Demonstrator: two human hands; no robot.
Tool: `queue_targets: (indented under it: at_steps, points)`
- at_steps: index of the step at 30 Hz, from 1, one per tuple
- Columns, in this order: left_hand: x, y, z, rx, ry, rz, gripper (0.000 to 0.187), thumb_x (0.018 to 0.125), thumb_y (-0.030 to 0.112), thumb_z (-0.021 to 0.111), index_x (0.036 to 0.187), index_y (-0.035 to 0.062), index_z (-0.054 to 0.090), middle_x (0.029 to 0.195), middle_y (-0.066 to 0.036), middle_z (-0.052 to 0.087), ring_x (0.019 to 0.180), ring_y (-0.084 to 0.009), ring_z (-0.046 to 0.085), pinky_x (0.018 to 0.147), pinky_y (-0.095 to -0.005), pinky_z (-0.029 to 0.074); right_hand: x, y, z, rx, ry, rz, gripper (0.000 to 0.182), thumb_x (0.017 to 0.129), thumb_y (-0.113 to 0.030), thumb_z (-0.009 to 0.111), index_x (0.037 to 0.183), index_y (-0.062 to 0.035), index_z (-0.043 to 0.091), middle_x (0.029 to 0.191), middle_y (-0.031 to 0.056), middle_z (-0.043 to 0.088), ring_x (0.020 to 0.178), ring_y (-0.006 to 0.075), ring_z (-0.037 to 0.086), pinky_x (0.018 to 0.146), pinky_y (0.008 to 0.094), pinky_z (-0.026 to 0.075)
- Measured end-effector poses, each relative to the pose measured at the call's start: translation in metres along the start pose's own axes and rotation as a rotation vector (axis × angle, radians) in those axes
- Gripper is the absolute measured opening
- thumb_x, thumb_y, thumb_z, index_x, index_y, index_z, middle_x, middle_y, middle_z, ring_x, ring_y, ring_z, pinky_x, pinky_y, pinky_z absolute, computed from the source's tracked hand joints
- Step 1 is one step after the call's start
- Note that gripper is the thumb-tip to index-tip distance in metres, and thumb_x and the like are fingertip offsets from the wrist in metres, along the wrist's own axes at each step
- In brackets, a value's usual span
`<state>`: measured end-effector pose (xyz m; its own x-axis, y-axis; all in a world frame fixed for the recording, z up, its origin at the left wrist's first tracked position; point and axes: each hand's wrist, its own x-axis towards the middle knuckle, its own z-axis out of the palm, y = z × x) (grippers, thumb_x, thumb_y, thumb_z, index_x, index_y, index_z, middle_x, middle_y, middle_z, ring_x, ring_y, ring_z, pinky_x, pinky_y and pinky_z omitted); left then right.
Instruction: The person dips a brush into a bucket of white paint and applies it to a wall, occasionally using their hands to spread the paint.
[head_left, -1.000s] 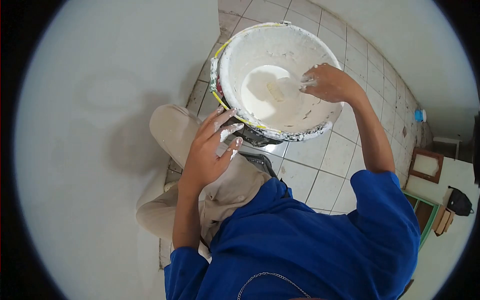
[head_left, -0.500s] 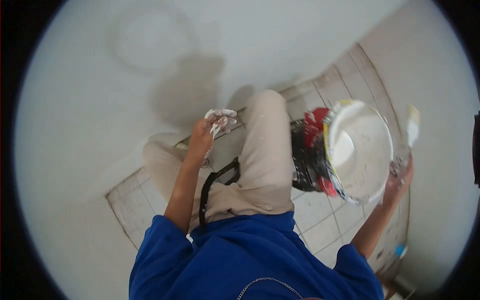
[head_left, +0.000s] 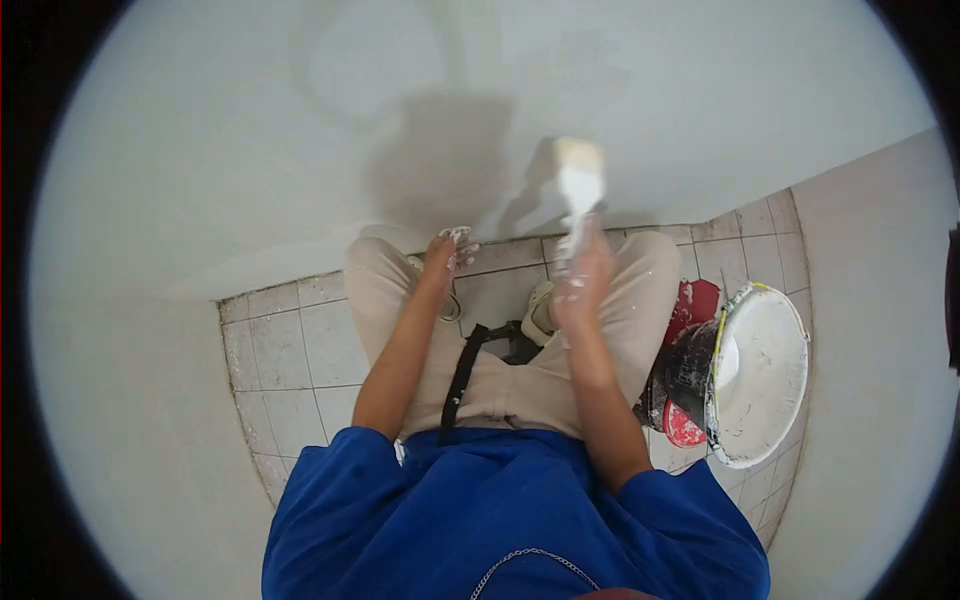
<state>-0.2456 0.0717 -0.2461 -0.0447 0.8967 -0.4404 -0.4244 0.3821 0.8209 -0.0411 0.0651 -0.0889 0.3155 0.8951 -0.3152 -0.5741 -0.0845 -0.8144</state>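
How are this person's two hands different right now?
The right hand grips a brush, while the left hand has nothing visible in it. The left hand is beside the left knee; the right hand is by the right knee, nearer the bucket. Both hands have white smears on them.

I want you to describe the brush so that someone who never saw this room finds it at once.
Start at the pale wall, then find the blue shirt facing it. The wearer's right hand holds the brush, its cream-yellow end away from the body. It is slim and mostly white, unlike the wide, round bucket to the wearer's right.
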Motion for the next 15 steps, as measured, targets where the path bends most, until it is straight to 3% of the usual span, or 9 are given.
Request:
queue_targets:
  at_steps: [1, 5, 8, 11, 15]
  points:
    - [0.002, -0.001, -0.001, -0.052, -0.030, 0.060, 0.029, 0.090, 0.022, 0.042, 0.112, 0.0070, 0.054, 0.102, -0.005, 0.061, 0.088, -0.0161, 0.062, 0.071, -0.0304, 0.048, -0.001, 0.026, 0.003, -0.073, -0.014, 0.072, 0.025, 0.093, -0.027, 0.052, 0.087, -0.0043, 0.062, 0.058, -0.0038, 0.047, 0.048, 0.0038, 0.042, 0.042, 0.0204, 0.031]
    - [-0.005, -0.010, 0.004, -0.053, 0.073, -0.003, 0.027, 0.089, 0.019, 0.042, 0.110, 0.0059, 0.054, 0.099, -0.005, 0.062, 0.087, -0.0162, 0.062, 0.069, -0.0297, 0.048, -0.001, 0.098, -0.015, -0.374, 0.008, 0.261, 0.028, 0.092, -0.027, 0.053, 0.077, -0.0040, 0.061, 0.051, -0.0030, 0.044, 0.043, 0.0060, 0.039, 0.040, 0.0228, 0.027]
    - [0.003, -0.008, 0.009, 0.003, 0.076, 0.000, 0.026, 0.089, 0.019, 0.043, 0.109, 0.0053, 0.054, 0.097, -0.005, 0.063, 0.085, -0.0156, 0.062, 0.068, -0.0286, 0.048, 0.019, 0.124, -0.022, -0.517, 0.030, 0.209, 0.031, 0.090, -0.027, 0.055, 0.070, -0.0034, 0.060, 0.050, -0.0011, 0.045, 0.041, 0.0086, 0.040, 0.039, 0.0254, 0.028]
    - [0.004, -0.005, 0.014, 0.039, 0.080, 0.019, 0.025, 0.089, 0.019, 0.044, 0.107, 0.0050, 0.054, 0.096, -0.005, 0.063, 0.083, -0.0146, 0.062, 0.068, -0.0274, 0.047, 0.033, 0.133, -0.018, -0.539, 0.078, 0.236, 0.029, 0.088, -0.029, 0.058, 0.071, -0.0062, 0.059, 0.051, -0.0048, 0.042, 0.041, 0.0055, 0.036, 0.039, 0.0248, 0.024]
    - [0.002, 0.001, 0.013, 0.051, 0.102, 0.018, 0.025, 0.088, 0.017, 0.044, 0.106, 0.0039, 0.055, 0.096, -0.006, 0.063, 0.082, -0.0141, 0.061, 0.068, -0.0265, 0.047, 0.043, 0.133, -0.010, -0.577, 0.054, 0.154, 0.032, 0.089, -0.027, 0.057, 0.068, -0.0021, 0.059, 0.051, -0.0004, 0.048, 0.043, 0.0079, 0.043, 0.040, 0.0269, 0.030]
